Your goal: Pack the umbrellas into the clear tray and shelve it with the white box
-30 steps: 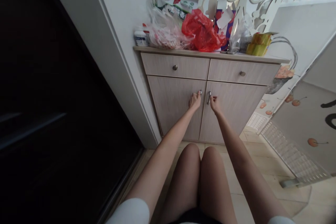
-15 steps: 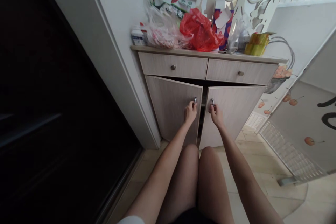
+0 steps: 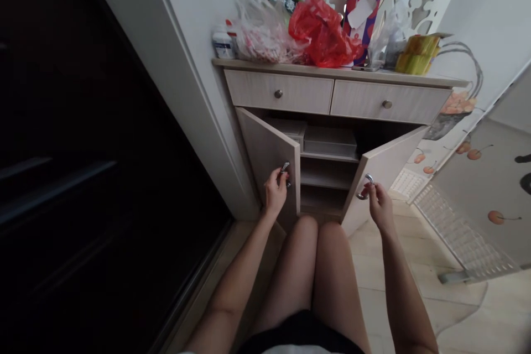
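My left hand point(image 3: 275, 192) is closed round the metal handle point(image 3: 285, 166) of the left cabinet door point(image 3: 267, 146). With fingers curled, my right hand point(image 3: 379, 203) grips the curved metal handle point(image 3: 369, 179) of the right cabinet door point(image 3: 384, 161). Both doors stand part way out from the cabinet, swung toward me on either side of my knees. Between them the shelves show; pale boxes, one of them a long grey box point(image 3: 329, 141), lie on the upper shelf point(image 3: 329, 157). A lower shelf point(image 3: 323, 177) is in shadow.
Two drawers with round knobs, the left drawer point(image 3: 305, 91) and right drawer point(image 3: 360, 97), sit above the doors. On the cabinet top are a red plastic bag point(image 3: 321, 30), a clear bag point(image 3: 265, 36), a white bottle point(image 3: 223, 43) and yellow packs point(image 3: 417, 55). A wall stands close left.
Both doors have swung further out, with my hands moving apart and toward me on the handles. The shelves and boxes inside have come into view.
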The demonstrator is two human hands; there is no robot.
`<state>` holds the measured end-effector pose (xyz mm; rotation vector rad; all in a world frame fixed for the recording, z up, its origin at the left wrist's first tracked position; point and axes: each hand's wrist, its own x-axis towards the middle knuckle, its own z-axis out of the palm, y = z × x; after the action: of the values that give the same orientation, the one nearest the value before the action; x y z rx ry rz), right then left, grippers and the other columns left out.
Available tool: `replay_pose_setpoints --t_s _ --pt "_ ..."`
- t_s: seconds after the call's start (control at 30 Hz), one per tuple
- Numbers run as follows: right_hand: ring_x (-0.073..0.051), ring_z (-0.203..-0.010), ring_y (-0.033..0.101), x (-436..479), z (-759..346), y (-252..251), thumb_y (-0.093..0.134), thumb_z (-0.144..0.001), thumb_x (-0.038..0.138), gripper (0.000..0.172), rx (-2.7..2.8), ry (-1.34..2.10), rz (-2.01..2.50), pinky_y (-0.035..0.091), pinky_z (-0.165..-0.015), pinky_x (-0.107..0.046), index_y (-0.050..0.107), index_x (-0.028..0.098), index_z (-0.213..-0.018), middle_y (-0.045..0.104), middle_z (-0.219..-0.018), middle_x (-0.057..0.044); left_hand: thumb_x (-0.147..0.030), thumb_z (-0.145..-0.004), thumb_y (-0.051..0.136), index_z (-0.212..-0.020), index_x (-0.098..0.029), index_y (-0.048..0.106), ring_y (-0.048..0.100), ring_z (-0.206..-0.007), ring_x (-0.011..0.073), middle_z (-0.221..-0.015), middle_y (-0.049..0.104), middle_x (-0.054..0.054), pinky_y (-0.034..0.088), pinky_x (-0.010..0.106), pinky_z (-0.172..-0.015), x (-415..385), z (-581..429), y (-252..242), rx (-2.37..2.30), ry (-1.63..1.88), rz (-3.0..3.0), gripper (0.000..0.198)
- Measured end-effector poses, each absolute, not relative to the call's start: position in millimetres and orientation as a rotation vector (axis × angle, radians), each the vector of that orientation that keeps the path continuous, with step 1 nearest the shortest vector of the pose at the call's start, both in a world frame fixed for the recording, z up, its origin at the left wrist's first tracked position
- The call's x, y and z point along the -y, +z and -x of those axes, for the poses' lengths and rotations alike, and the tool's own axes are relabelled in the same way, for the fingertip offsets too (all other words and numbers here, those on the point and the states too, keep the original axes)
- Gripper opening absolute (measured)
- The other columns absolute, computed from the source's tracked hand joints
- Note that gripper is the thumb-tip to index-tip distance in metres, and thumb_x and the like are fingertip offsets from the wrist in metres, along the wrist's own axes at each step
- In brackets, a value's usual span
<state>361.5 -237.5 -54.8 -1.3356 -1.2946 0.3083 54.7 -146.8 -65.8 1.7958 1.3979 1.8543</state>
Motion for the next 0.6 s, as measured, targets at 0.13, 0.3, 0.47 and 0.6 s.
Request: replay_pose_setpoints --t_s 0.13,0.3,0.47,0.6 --pt "-0.019 -0.072 0.064 267.6 -379.4 -57.2 0.041 -0.094 0.067 0.052 1.270 0.249 1.373 0.049 -0.070 -0.032 0.061 0.020 -0.087 0.067 -0.075 -0.004 -0.043 -0.093 0.052 -0.102 -0.019 0.064 0.070 -0.077 0.0186 -0.084 0.073 0.007 0.054 0.030 -0.075 161.8 -33.5 -69.3 -1.481 1.924 -1.766 0.029" --pt "-0.019 -0.073 0.063 296.5 -404.8 -62.7 0.042 -0.093 0.068 0.053 1.211 0.193 1.428 0.049 -0.073 -0.033 0.062 0.019 -0.088 0.066 -0.074 -0.004 -0.048 -0.091 0.053 -0.104 -0.018 0.063 0.071 -0.081 0.0204 -0.090 0.073 0.009 0.055 0.032 -0.074 178.2 0.7 -75.3 -1.648 2.042 -1.663 0.034" --pt "-0.020 -0.071 0.061 322.5 -437.0 -71.4 0.043 -0.090 0.073 0.057 1.113 0.109 1.483 0.047 -0.074 -0.035 0.059 0.019 -0.087 0.064 -0.072 -0.003 -0.046 -0.086 0.055 -0.100 -0.018 0.064 0.071 -0.085 0.0220 -0.093 0.073 0.010 0.056 0.033 -0.076 189.5 41.1 -77.3 -1.778 2.115 -1.564 0.032" --pt "-0.020 -0.070 0.058 343.4 -471.7 -80.7 0.038 -0.085 0.081 0.064 1.018 -0.072 1.619 0.044 -0.070 -0.034 0.056 0.019 -0.084 0.061 -0.071 -0.004 -0.041 -0.083 0.057 -0.098 -0.017 0.063 0.071 -0.087 0.0242 -0.094 0.073 0.012 0.057 0.036 -0.078 195.6 68.5 -71.2 -1.874 2.126 -1.496 0.029"
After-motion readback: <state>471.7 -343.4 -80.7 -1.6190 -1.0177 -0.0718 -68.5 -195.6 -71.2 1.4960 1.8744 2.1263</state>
